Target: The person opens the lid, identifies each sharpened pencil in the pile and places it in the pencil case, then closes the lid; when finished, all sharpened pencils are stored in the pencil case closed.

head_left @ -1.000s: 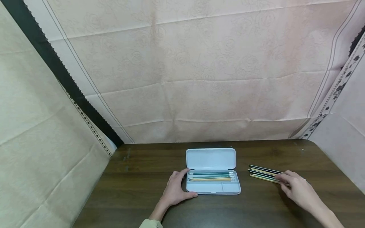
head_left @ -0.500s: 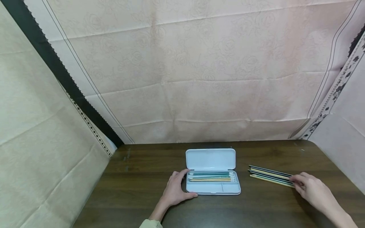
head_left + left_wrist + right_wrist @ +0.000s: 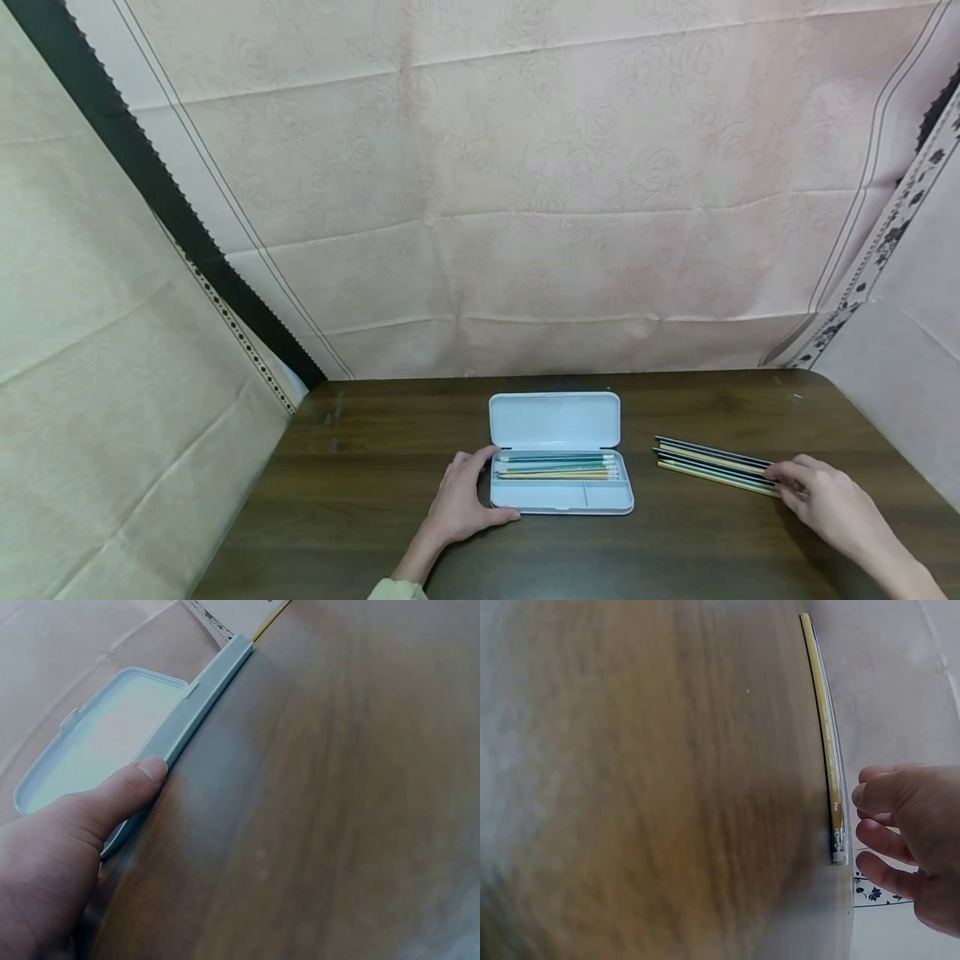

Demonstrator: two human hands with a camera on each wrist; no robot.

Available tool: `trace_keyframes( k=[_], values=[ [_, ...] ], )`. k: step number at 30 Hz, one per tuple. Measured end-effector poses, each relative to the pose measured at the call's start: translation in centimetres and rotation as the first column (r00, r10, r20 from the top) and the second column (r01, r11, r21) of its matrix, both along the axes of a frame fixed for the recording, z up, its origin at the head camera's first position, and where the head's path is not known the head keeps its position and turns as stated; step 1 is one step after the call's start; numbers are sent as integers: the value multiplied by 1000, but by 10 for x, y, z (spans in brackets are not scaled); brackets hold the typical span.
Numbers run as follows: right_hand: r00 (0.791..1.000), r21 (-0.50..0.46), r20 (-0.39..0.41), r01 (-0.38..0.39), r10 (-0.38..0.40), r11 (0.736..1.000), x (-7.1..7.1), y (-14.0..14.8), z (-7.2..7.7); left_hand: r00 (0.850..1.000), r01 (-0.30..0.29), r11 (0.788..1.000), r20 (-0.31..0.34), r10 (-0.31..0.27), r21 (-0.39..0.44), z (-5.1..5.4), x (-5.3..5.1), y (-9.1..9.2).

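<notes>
My left hand (image 3: 465,498) holds the left end of a pale blue pencil case (image 3: 543,497), thumb along its front edge and fingers at the back. The left wrist view shows the thumb (image 3: 135,787) pressed on the case's side. The case's lid (image 3: 555,420) stands raised, and several green and yellow pencils (image 3: 555,467) lie inside. To the right, a row of dark and yellow pencils (image 3: 712,467) lies on the table. My right hand (image 3: 828,500) is over their right ends, fingers loosely bent; in the right wrist view a small gap separates fingertips and pencils.
A brown wooden table (image 3: 360,483) bears everything. Pale patterned cloth (image 3: 525,208) hangs behind its far edge, with more cloth along the left (image 3: 112,375) and right (image 3: 900,358) sides. The case's front compartment has a divider.
My right hand has slid rightward along the pencils to their right ends, then stayed nearly still. The pencils on the table keep their place. My left hand has not moved.
</notes>
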State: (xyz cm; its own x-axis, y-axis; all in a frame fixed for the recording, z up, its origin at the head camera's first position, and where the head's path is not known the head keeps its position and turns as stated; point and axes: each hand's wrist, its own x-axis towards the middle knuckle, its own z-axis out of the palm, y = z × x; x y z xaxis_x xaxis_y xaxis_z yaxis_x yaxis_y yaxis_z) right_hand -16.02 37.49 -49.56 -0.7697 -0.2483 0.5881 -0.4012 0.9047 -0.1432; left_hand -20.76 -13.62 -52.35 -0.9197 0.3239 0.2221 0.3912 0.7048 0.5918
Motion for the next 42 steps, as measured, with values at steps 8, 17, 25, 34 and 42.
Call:
trace_keyframes(
  k=[8, 17, 25, 34, 42],
  values=[
    [1000, -5, -16, -27, 27, 1000, -1, 2, -1, 1000, 0, 1000, -4, 0, -3, 0, -1, 0],
    [999, -8, -18, -28, 28, 1000, -1, 2, -4, 1000, 1, 1000, -7, -1, -3, -1, 0, 0],
    [999, -10, -30, -34, 33, 999, -4, 3, -5, 1000, -3, 1000, -1, 3, -4, 0, 0, 0],
    [998, -3, -20, -51, 51, 999, -5, 6, -7, 1000, 0, 1000, -12, 0, -3, -1, 0, 0],
    [999, 9, 7, -49, 48, 999, -4, 7, -7, 1000, -4, 1000, -4, 4, -3, 0, 0, 0]
  ],
)
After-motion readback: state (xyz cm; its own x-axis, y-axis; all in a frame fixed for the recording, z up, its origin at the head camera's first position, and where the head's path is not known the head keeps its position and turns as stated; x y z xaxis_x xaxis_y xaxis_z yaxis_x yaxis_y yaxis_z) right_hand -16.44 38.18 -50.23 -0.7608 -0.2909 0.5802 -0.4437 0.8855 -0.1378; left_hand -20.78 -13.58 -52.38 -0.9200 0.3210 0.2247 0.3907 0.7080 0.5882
